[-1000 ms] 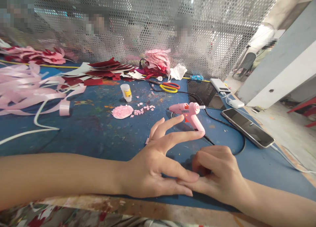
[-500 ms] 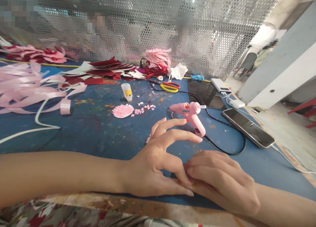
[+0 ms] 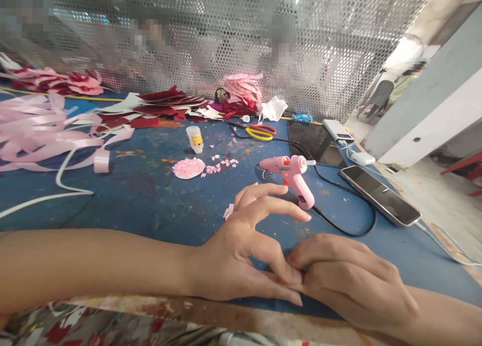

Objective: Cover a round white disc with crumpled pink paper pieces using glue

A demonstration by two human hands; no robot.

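Near the table's front edge, my left hand [image 3: 248, 248] pinches with thumb and forefinger, its other fingers lifted and spread. My right hand [image 3: 354, 275] is closed, its fingertips meeting the left thumb and forefinger. Whatever lies between the fingertips is too small and hidden to name. Just beyond the left fingers stands a pink glue gun [image 3: 288, 173], its black cord running off to the right. A small pink ribbon piece [image 3: 228, 211] shows behind the left hand. Farther off lies a round pad [image 3: 189, 168] covered in pink bits, beside several loose pink scraps [image 3: 222, 166].
A small bottle [image 3: 195, 139] stands behind the pad, with red and yellow-handled scissors [image 3: 260, 131] to its right. Pink ribbon [image 3: 33, 130] heaps at left. Dark red sheets [image 3: 161, 105] lie along the perforated metal screen [image 3: 226, 49]. A phone [image 3: 381, 194] is at right.
My right hand has shifted slightly right and turned, its fingers more curled at the left fingertips. My left hand keeps its pinch, a touch farther right.
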